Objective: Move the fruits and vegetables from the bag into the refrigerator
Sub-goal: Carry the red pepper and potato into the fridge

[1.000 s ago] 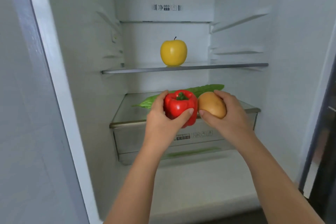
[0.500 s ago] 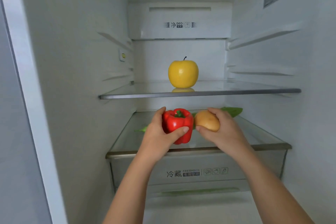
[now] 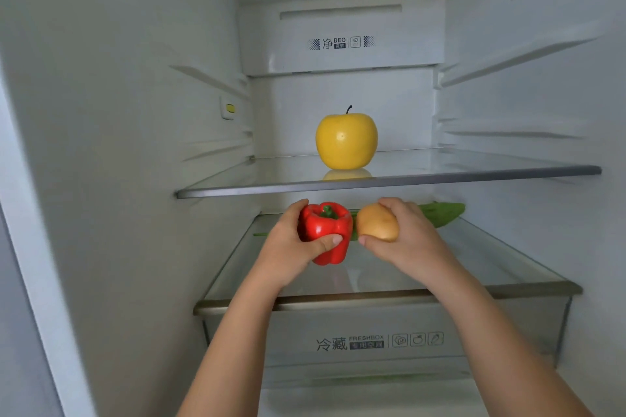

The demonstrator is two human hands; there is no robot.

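Two bare hands reaching into the open refrigerator point(image 3: 135, 145), both over the lower glass shelf point(image 3: 474, 267) above the crisper drawer point(image 3: 372, 335). Left hand point(image 3: 291, 247) wrapped around a red bell pepper point(image 3: 327, 230), thumb across its front, fingers curled behind its left side; pepper upright, green stem on top, bottom just above or barely touching the glass — cannot tell which. Right hand point(image 3: 410, 240) closed on a tan, rounded potato point(image 3: 377, 222), thumb beneath, fingers over the top and back. Pepper and potato side by side, nearly touching, held near the middle of the shelf. Behind them, lying flat on the same shelf toward the back, a long green leafy vegetable point(image 3: 443, 211), its right end showing past the right hand, a thin bit of stem poking out left of the left hand. One level up, on the upper glass shelf point(image 3: 508, 171), a yellow apple point(image 3: 346, 137) standing upright near the centre, dark stem up, faint reflection under it. Well apart from the hands. Printed label on the drawer front; another printed strip on the panel at the back top. Both forearms entering from the bottom edge, bare.
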